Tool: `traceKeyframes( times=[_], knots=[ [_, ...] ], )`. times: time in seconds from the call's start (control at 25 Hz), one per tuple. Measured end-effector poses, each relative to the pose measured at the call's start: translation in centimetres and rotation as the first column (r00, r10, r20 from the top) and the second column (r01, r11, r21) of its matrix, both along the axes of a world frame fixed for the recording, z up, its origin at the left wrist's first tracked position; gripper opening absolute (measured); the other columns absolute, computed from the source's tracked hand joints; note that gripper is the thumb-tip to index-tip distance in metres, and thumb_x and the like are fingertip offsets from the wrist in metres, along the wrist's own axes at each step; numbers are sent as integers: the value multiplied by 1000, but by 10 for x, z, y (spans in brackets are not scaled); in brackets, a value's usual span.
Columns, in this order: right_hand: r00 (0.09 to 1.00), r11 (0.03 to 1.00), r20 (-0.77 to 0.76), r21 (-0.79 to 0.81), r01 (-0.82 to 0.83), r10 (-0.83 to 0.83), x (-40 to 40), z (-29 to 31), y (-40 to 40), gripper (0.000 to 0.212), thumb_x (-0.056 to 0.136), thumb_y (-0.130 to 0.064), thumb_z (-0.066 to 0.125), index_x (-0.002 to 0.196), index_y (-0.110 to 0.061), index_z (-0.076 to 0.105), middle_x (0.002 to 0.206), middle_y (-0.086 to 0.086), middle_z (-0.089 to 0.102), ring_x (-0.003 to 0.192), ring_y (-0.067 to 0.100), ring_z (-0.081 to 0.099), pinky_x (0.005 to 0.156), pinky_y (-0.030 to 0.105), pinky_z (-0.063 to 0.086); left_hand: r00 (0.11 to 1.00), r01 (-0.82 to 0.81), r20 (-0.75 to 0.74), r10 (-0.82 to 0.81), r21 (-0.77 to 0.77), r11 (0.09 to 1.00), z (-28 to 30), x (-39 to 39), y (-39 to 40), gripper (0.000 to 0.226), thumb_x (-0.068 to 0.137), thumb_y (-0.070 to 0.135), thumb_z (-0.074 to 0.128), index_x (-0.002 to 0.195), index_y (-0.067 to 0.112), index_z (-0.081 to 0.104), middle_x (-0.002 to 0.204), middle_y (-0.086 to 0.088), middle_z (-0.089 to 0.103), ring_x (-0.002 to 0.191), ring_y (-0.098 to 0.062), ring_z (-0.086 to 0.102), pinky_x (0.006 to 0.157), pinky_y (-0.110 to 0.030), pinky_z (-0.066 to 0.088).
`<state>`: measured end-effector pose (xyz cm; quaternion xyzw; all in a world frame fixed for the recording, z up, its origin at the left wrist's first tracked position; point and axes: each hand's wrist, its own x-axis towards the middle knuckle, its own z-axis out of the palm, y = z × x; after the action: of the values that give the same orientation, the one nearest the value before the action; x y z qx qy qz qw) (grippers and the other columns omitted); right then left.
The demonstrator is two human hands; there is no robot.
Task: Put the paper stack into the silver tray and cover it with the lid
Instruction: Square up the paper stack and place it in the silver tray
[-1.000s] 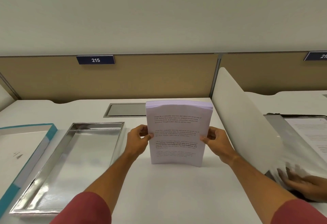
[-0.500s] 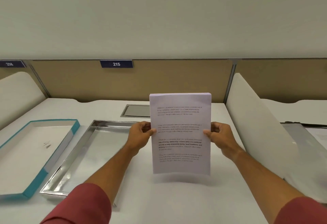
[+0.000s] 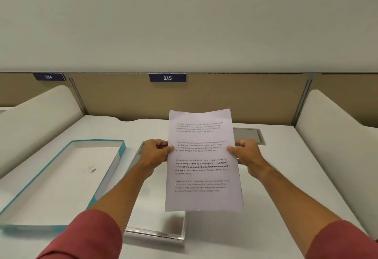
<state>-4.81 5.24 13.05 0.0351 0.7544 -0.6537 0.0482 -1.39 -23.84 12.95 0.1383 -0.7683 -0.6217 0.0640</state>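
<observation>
Above the counter (image 3: pixel 276 177) my left hand (image 3: pixel 155 154) and right hand (image 3: pixel 248 154) pinch the upright paper stack (image 3: pixel 202 160) by its long edges, with the silver tray (image 3: pixel 155 232) lying just below it, toward the left.

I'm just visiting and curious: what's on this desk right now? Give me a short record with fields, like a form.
setting: white desk in a cubicle labelled 215
paper stack: printed pages, held upright in the air, lower edge above the tray
left hand: grips the stack's left edge
right hand: grips the stack's right edge
silver tray: on the desk, largely hidden by arm and pages
lid: teal-edged, lying open side up, left of the tray
task state: paper not yet in tray
</observation>
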Motion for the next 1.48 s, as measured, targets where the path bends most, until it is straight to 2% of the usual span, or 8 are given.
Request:
traceKeyframes(
  times=[0.08, 0.2, 0.32, 0.44, 0.56, 0.76, 1.28, 1.48],
  knots=[
    [999, 999, 48, 34, 7, -9, 0, -7, -40, 9, 83, -3, 65, 81, -4, 73, 86, 10, 75, 75, 25, 73, 60, 31, 57, 999, -1, 44, 0, 9, 1000, -11, -6, -40, 11, 82, 12, 73, 90, 4, 72, 91, -7, 77, 79, -22, 76, 64, -33, 62],
    [989, 996, 137, 67, 54, -63, 1, -18, -96, 38, 80, -1, 65, 46, -17, 57, 62, 3, 67, 58, 19, 66, 55, 29, 53, 992, -18, 122, 16, 15, 1000, -27, -11, -89, 14, 81, 8, 73, 88, -4, 71, 93, -12, 77, 81, -25, 75, 67, -38, 62],
    [966, 987, 217, 113, 116, -138, 7, -34, -140, 48, 77, -2, 64, 35, -16, 47, 54, 0, 57, 55, 21, 62, 58, 31, 53, 983, 6, 185, -1, -27, 1000, -41, -17, -125, 21, 79, 5, 72, 65, -1, 58, 93, -19, 75, 80, -28, 75, 66, -39, 63],
    [942, 975, 271, 160, 157, -196, 6, -50, -169, 30, 75, -4, 63, 49, -13, 51, 66, 7, 62, 68, 28, 65, 64, 38, 58, 970, -6, 242, 30, -98, 995, -53, -23, -145, 29, 77, 5, 73, 57, 7, 53, 89, -22, 73, 78, -31, 74, 67, -43, 63],
    [915, 948, 313, 267, 172, -254, 8, -63, -190, 12, 72, -8, 60, 62, -8, 53, 72, 10, 62, 69, 29, 62, 64, 43, 57, 946, 23, 324, 23, -139, 990, -70, -27, -154, 19, 76, 8, 76, 68, -2, 62, 88, -17, 74, 74, -30, 74, 68, -44, 63],
    [879, 907, 332, 361, 216, -341, 2, -86, -208, 20, 74, -10, 62, 61, -10, 46, 67, 6, 55, 58, 23, 53, 49, 22, 39, 916, 74, 399, 27, -235, 969, -94, -36, -159, 21, 76, 15, 77, 78, -3, 68, 86, -15, 73, 75, -31, 73, 74, -46, 62],
    [873, 819, 312, 552, 156, -376, -11, -106, -223, 24, 77, -12, 61, 63, -14, 42, 72, 5, 54, 68, 28, 54, 53, 25, 40, 902, 225, 430, 24, -519, 825, -106, -47, -145, 19, 84, 20, 69, 87, 10, 52, 102, -13, 70, 86, -31, 70, 66, -32, 56],
    [900, 762, 276, 642, 89, -337, -7, -108, -229, 17, 80, -10, 64, 75, -9, 48, 79, 6, 55, 76, 29, 60, 63, 30, 48, 866, 350, 495, -61, -515, 782, -108, -45, -133, 24, 87, 20, 60, 106, 5, 58, 114, -13, 68, 86, -29, 67, 67, -30, 54]
  ],
)
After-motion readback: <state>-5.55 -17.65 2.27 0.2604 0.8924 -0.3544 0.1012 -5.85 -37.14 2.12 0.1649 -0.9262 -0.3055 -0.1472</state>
